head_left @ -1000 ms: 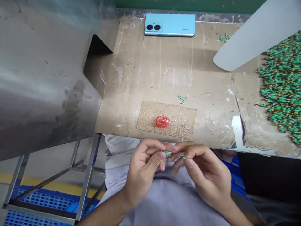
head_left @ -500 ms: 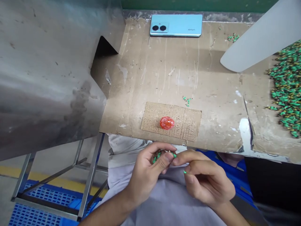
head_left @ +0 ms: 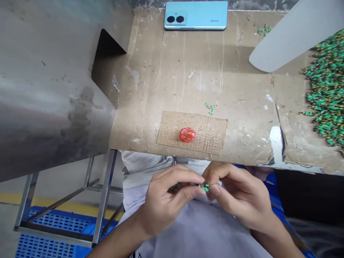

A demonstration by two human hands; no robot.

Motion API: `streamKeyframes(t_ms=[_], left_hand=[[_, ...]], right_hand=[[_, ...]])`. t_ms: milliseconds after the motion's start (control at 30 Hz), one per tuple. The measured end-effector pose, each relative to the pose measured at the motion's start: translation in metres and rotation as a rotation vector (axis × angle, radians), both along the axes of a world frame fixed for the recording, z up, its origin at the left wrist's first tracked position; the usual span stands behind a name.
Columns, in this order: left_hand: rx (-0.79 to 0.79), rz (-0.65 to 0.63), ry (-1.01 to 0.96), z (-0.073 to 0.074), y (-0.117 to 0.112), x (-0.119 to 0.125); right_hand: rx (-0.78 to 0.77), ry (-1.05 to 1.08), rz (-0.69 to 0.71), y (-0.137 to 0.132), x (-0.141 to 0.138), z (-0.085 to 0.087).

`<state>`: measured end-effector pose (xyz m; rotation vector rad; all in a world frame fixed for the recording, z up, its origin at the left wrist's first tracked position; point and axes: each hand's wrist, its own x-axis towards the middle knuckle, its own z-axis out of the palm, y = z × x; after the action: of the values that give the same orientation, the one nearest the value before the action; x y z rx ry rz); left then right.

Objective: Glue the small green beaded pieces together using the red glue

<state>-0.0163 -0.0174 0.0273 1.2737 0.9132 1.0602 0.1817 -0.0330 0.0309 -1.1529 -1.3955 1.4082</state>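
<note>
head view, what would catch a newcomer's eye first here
Probably the glossy red round blob on a small perforated cardboard patch near the table's front edge. Then the pile of small green parts heaped at the right, and the light blue smartphone lying at the far edge. Below the edge, left hand and right hand pinch tiny green pieces.

Both fingers (head_left: 200,190) now on green part (head_left: 204,187)

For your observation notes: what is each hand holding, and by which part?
Both hands pinch a small green part between them: left hand and right hand grip it at thumb and fingertip. More green bits show inside the left hand. The exact grip point is too small to tell.
</note>
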Motion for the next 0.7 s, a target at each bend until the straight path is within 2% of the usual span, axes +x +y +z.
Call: streamKeyframes(t_ms=[100, 367, 700], left_hand=[[0.037, -0.023, -0.004, -0.003, 0.000, -0.001], [0.016, -0.046, -0.006, -0.006, 0.000, -0.001], [-0.020, -0.072, 0.021, -0.008, -0.002, -0.001]], right_hand=[[-0.060, 0.000, 0.041, 0.002, 0.000, 0.003], [-0.239, 0.091, 0.124, 0.005, 0.003, 0.005], [-0.150, -0.096, 0.241, 0.012, 0.013, 0.016]])
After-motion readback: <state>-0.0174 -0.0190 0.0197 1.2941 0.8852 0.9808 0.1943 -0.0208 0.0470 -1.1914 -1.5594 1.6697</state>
